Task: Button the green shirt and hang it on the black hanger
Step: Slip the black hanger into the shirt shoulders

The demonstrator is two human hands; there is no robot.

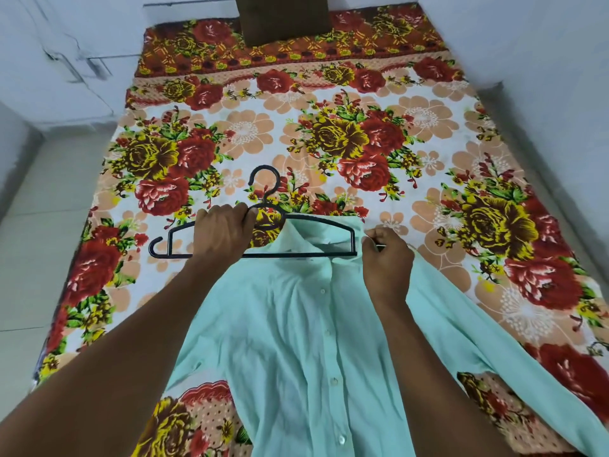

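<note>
1. You are standing at the foot of a bed covered with a floral bedsheet [329, 103], looking down at your two bare arms reaching forward over it.
2. The green shirt [296, 324] is lying face up on the sheet in front of you, collar toward the far end, with the white buttons [333, 380] down its front placket showing as fastened.
3. Its sleeve on your right is trailing out across the sheet toward the near right corner.
4. The black hanger [263, 199] is lying flat at the shirt's collar, its hook pointing away from you.
5. The hanger's right shoulder is sitting inside the neck opening, under the collar, while its left shoulder and small end hook are lying bare on the sheet, outside the shirt.
6. Your left hand [224, 232] is gripping the hanger near its neck, fingers curled over the upper bar just left of the hook stem.
7. Your right hand [387, 255] is pinching the shirt's fabric at the right shoulder, just beside the hanger's right end, with thumb and fingertips closed on the cloth.
8. A dark brown pillow [285, 18] is resting at the far end of the bed, well apart from your hands.
9. Pale walls are flanking the bed on both sides.
</note>
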